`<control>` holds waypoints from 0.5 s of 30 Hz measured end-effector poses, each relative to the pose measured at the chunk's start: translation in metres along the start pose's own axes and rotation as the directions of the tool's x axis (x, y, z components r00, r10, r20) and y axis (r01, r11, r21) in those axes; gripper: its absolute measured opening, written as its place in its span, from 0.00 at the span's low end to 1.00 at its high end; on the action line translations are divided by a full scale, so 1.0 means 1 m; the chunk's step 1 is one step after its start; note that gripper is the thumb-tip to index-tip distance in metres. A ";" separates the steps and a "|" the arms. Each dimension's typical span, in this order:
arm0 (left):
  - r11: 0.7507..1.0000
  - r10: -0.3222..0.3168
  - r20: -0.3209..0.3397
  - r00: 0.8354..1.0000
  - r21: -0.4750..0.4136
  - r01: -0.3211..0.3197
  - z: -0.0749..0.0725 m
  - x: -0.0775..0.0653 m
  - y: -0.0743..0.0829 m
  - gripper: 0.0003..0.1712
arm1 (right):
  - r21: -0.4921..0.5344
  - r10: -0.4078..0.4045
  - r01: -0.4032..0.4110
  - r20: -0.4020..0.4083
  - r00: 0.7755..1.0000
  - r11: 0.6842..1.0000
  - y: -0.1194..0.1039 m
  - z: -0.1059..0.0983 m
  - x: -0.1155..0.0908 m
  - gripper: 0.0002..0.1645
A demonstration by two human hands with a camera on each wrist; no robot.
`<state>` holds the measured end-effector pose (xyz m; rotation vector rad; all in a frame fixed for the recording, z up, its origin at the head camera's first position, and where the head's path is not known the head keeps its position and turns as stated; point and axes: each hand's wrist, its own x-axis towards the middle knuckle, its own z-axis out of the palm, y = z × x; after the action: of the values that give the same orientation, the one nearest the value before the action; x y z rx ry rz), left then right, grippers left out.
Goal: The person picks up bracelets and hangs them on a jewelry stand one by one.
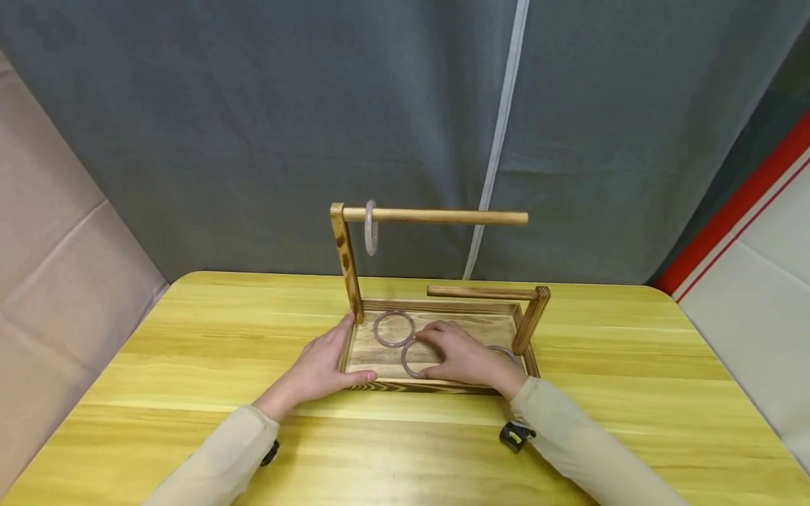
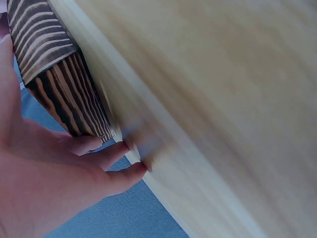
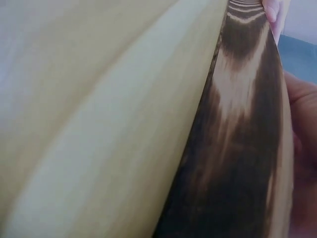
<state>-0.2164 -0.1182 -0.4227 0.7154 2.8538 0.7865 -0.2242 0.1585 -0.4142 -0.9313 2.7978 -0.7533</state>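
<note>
i had both forearms (image 1: 215,457) reaching forward and inward in long beige cloth sleeves (image 1: 582,436). the bare left hand (image 1: 321,362) stood with its thumb spread wide from the fingers; the bare right hand (image 1: 465,353) had its fingers bent, the curved thumb facing their tips.

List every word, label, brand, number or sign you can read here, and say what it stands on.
No readable text in any view.
Small black device with a yellow patch, at the beige right sleeve: any marking is too small to read.
Dark-grained brown wooden tray: only wood grain shows, no lettering.
</note>
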 end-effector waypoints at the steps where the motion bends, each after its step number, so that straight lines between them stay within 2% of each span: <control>1: 1.000 -0.001 0.000 1.000 -0.001 0.001 0.000 0.000 0.000 0.65 | -0.004 0.006 -0.006 -0.003 1.000 1.000 -0.001 0.000 0.001 0.38; 10: 1.000 -0.003 -0.002 1.000 -0.007 0.003 0.001 0.000 -0.001 0.65 | -0.076 0.100 -0.104 -0.044 0.994 0.992 -0.007 0.006 0.006 0.39; 15: 1.000 -0.003 -0.003 1.000 -0.011 0.003 0.001 -0.001 -0.001 0.65 | -0.046 0.138 -0.140 -0.056 0.989 0.989 -0.008 0.008 0.007 0.38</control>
<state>-0.2163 -0.1192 -0.4238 0.7094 2.8501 0.8023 -0.2237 0.1456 -0.4168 -0.7238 2.9031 -0.7012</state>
